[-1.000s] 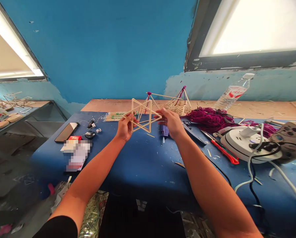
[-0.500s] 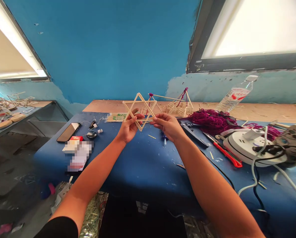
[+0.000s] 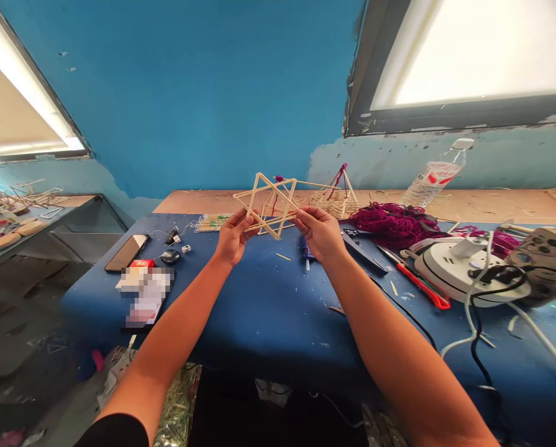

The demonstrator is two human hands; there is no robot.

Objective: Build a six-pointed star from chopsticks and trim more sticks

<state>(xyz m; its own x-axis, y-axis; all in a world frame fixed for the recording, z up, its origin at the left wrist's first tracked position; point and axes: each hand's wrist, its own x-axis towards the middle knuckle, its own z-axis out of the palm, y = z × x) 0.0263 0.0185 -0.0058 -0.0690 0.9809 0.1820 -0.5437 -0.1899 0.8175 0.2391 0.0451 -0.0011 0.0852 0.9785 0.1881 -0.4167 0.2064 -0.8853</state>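
Observation:
Both my hands hold up a star-shaped frame of thin wooden sticks [image 3: 268, 205] above the blue table [image 3: 268, 304]. My left hand [image 3: 232, 237] pinches its lower left side with thumb and fingers closed. On the lower right side my right hand [image 3: 319, 231] grips it the same way. Behind the star stand a small woven stick basket with purple cord [image 3: 336, 200] and a stick pole tipped with purple cord [image 3: 280, 181].
A purple yarn heap [image 3: 392, 222], a red-handled cutter [image 3: 420, 287], a white cord reel [image 3: 464, 273], a plastic bottle [image 3: 433, 174] and cables lie right. A phone [image 3: 127, 251], a stick bundle [image 3: 212, 221] and small items lie left. A glue gun [image 3: 307, 253] sits under my right hand.
The star frame has been turned in my hands, from a tilted open double frame to a flatter star, and raised slightly. My hands have stayed on it throughout.

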